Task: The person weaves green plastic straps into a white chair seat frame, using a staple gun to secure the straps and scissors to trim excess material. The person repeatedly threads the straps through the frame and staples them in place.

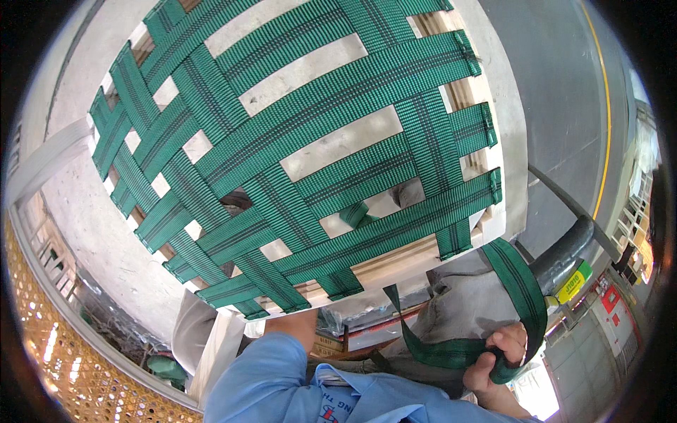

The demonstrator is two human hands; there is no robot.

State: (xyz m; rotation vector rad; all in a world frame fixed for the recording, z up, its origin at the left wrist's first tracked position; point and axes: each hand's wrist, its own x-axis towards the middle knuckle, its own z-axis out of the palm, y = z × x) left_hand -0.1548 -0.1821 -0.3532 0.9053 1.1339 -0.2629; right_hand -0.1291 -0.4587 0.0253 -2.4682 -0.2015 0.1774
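Green webbing straps with dark stripes are woven across a pale wooden frame in front of me. A long loose webbing strap hangs in a loop beside its near right corner. My right hand is closed around this strap, low on the right. My left forearm, below a blue sleeve, reaches beneath the frame's near edge. The left hand itself is hidden under the frame and webbing. In a gap of the weave, a short folded piece of green strap shows.
The frame lies over a pale work surface. A black padded bar and a yellow-green labelled object stand to the right. Woven cane lies at the lower left. A grey floor with a yellow line extends at the far right.
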